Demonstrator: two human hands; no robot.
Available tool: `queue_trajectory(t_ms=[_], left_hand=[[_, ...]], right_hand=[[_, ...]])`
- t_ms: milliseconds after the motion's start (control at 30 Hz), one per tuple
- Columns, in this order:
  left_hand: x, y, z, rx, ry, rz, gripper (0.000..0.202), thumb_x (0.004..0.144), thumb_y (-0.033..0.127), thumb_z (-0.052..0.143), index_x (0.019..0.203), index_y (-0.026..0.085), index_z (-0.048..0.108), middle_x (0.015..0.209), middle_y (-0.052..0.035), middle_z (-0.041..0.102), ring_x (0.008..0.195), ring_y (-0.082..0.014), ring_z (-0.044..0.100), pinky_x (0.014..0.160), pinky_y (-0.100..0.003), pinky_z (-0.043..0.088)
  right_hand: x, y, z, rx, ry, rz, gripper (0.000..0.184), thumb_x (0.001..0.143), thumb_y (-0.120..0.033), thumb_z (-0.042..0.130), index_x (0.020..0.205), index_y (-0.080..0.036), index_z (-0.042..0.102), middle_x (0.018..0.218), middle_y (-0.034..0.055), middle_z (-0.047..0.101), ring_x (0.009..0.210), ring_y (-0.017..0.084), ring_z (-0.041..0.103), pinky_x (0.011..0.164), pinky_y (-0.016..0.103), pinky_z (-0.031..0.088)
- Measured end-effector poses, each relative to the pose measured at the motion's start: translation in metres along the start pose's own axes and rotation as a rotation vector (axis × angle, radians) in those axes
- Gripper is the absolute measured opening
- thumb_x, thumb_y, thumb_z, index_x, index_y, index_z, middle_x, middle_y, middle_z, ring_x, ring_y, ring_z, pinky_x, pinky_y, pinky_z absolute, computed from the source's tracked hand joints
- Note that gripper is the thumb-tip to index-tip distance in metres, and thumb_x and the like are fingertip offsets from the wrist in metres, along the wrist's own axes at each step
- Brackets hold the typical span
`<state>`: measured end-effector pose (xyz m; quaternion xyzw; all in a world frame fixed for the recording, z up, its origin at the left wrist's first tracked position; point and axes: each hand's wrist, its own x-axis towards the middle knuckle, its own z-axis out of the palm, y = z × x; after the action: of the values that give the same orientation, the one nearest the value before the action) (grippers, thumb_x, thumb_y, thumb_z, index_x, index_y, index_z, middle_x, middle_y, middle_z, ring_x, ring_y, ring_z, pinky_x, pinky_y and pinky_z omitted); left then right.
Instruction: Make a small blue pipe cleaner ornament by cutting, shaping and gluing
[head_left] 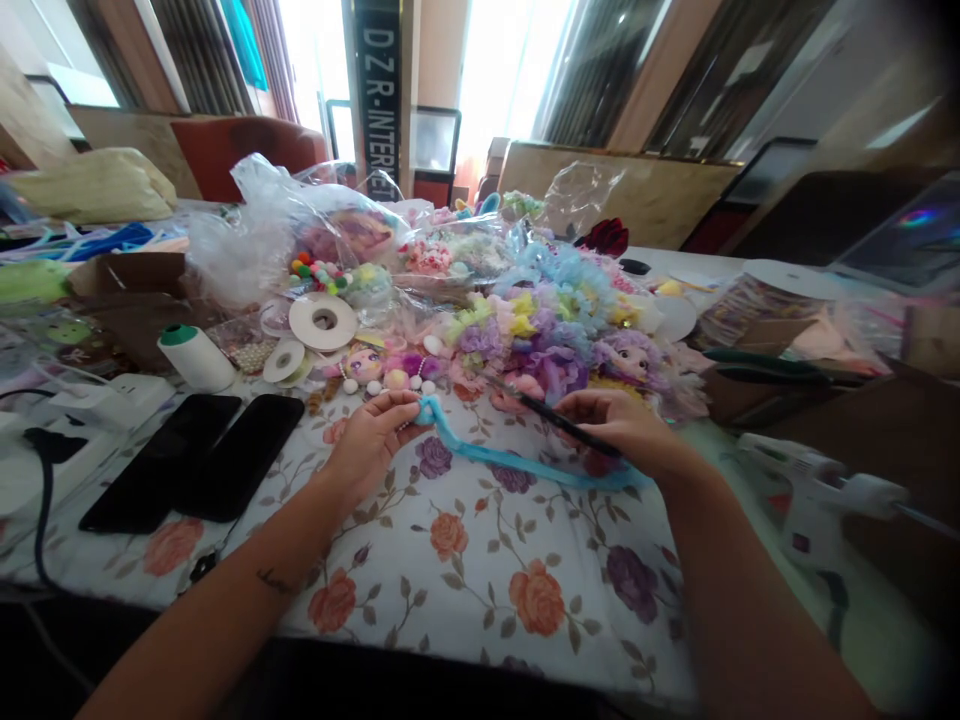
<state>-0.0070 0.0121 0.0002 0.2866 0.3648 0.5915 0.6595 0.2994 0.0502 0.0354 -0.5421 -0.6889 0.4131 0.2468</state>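
My left fingers (394,403) are pinched together on one end of a light-blue ribbon (517,462), just beside a small gathered loop; I suppose the pinch is there to stop the gathers from slipping. From that loop the ribbon runs to the right over the floral-covered worktop (442,635) and passes behind my right wrist. With its length lying down, the strip probably pulls little on the pinched end.

My right fingers (592,405) are closed around a slim dark tool (559,417), perhaps tweezers, though I can't make out its tip clearly. It slants towards the pinched end, well back from the point, which I'd guess gives me reach and a clear view.

Around me, the pastel ruffles (517,325) and doll heads lie heaped beyond my fingers, leaving the near cloth bare, presumably for elbow room. The white hot-glue gun (802,490) sits off to my right, likely so its hot nozzle stays clear. Two black phones (161,460) and the white thread cone (196,358) lie at my left, apart from the ribbon.
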Motion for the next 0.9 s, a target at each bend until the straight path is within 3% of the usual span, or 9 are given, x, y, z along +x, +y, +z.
queue_trajectory(t_ms=[100,167,367,500,633,900], left_hand=[[0.001,-0.001,-0.001,0.022,-0.012,0.005,0.009,0.071,0.015,0.077,0.079,0.014,0.072,0.083,-0.0028,0.071,0.081,-0.0148,0.067,0.086,-0.032,0.055],[0.003,-0.003,-0.002,0.028,-0.017,0.004,0.011,0.07,0.015,0.078,0.08,0.014,0.072,0.083,-0.0027,0.07,0.081,-0.0143,0.067,0.084,-0.03,0.055],[0.005,-0.008,-0.004,0.053,-0.007,-0.043,0.013,0.068,0.015,0.08,0.078,0.013,0.073,0.083,-0.0041,0.07,0.08,-0.015,0.066,0.081,-0.031,0.056],[0.007,-0.011,-0.006,0.118,0.028,-0.023,0.014,0.066,0.016,0.082,0.077,0.013,0.073,0.082,-0.0044,0.07,0.079,-0.0142,0.066,0.079,-0.029,0.055],[0.008,-0.012,-0.009,0.172,0.021,0.048,0.016,0.066,0.019,0.082,0.08,0.014,0.074,0.082,-0.004,0.07,0.08,-0.0147,0.066,0.081,-0.029,0.053],[0.008,-0.008,-0.008,0.321,-0.019,0.181,0.016,0.069,0.028,0.081,0.08,0.017,0.075,0.083,-0.0048,0.072,0.082,-0.0177,0.065,0.08,-0.03,0.052]], right_hand=[[-0.001,-0.001,0.007,0.4,0.118,-0.101,0.03,0.063,-0.04,0.074,0.083,-0.02,0.063,0.072,0.0035,0.068,0.058,0.019,0.063,0.054,0.031,0.051],[0.003,-0.004,0.014,0.518,0.193,-0.173,0.028,0.068,-0.042,0.07,0.087,-0.022,0.063,0.083,0.006,0.07,0.07,0.023,0.067,0.063,0.037,0.055],[0.018,-0.007,0.014,0.46,0.348,-0.26,0.026,0.082,-0.045,0.058,0.098,-0.026,0.065,0.094,0.0081,0.071,0.093,0.03,0.069,0.076,0.047,0.057],[0.016,-0.009,0.002,0.529,0.483,-0.308,0.017,0.083,-0.039,0.057,0.093,-0.029,0.066,0.096,0.0054,0.071,0.102,0.028,0.068,0.088,0.047,0.054],[0.004,-0.02,-0.002,0.618,0.538,-0.345,0.017,0.08,-0.031,0.06,0.095,-0.03,0.067,0.096,0.0039,0.07,0.106,0.027,0.066,0.099,0.048,0.05],[-0.009,-0.05,-0.003,0.651,0.578,-0.405,0.019,0.076,-0.028,0.064,0.095,-0.03,0.068,0.095,0.0065,0.07,0.104,0.03,0.066,0.089,0.047,0.053]])
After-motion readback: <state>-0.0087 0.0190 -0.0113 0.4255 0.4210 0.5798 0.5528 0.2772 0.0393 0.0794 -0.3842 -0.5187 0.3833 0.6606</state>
